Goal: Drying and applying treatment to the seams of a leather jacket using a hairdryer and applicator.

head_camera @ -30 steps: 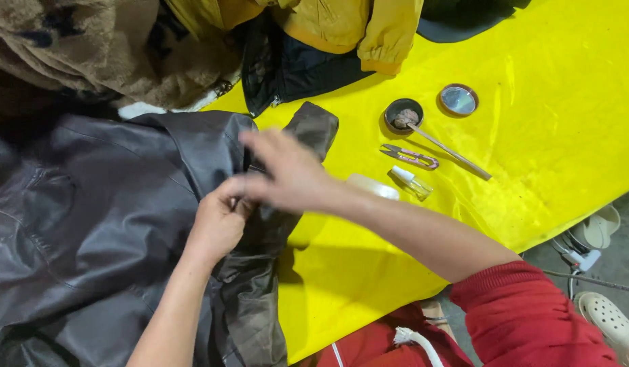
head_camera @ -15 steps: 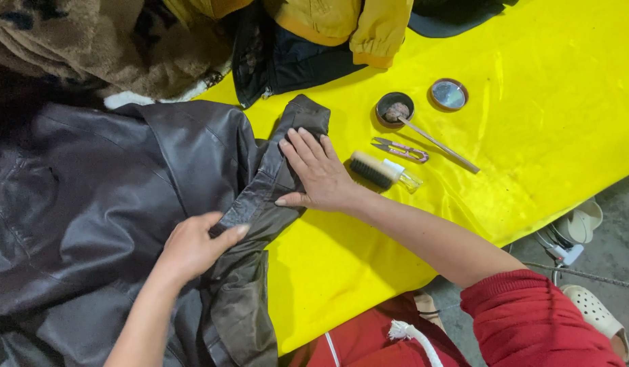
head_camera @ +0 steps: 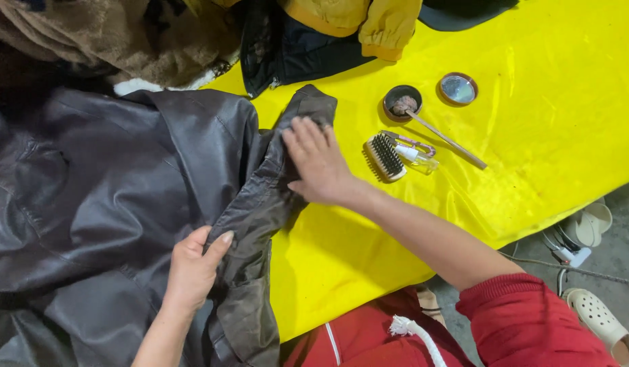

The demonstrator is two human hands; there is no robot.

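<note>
glossy leather jacket (head_camera: 124,204), shiny yellow cloth (head_camera: 532,156)

I log: red ribbed sleeve (head_camera: 532,326) pushed up the right arm, red garment below, white twisted drawstring (head_camera: 413,333), both hands bare.

left hand (head_camera: 192,268): came up from the bottom edge, palm down, fingers loosely curled, thumb sticking out to the side
left forearm: bare, ran pretty much straight up
right hand (head_camera: 319,163): flat, palm down, fingers together and stretched forward
right arm: reached in from lower right, forearm bare, red sleeve pushed up past the elbow
</note>
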